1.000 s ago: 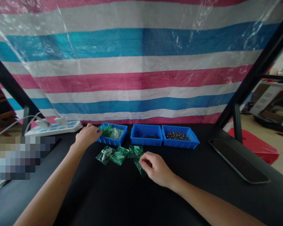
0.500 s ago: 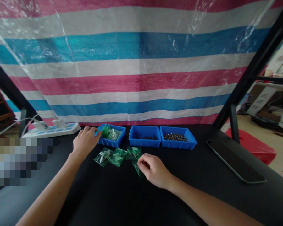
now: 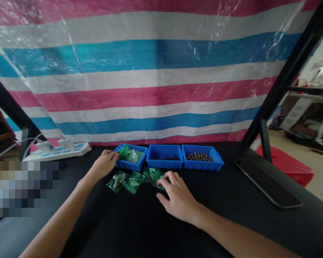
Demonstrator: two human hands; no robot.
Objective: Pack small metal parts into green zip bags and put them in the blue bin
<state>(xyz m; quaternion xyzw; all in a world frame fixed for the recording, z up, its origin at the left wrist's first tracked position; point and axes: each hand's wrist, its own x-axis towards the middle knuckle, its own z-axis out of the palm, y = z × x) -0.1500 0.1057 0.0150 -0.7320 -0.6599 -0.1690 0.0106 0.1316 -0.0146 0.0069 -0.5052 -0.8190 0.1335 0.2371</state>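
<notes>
Lying flat under the right hand (image 3: 177, 195) — green bag (image 3: 158, 178), long axis running left-right.

- The left arm reaches forward from the lower left, bare to the wrist and almost straight.
- The left hand (image 3: 104, 167) lies far out, knuckles up, fingers curled loosely, with thumb and forefinger tips pinched together at the front.
- The right arm comes in from the lower right, forearm angled toward the middle.
- The right hand (image 3: 177, 197) sits palm down and low, fingers spread and stretched forward, thumb out to the left.
- The two hands are apart, the left further forward.
</notes>
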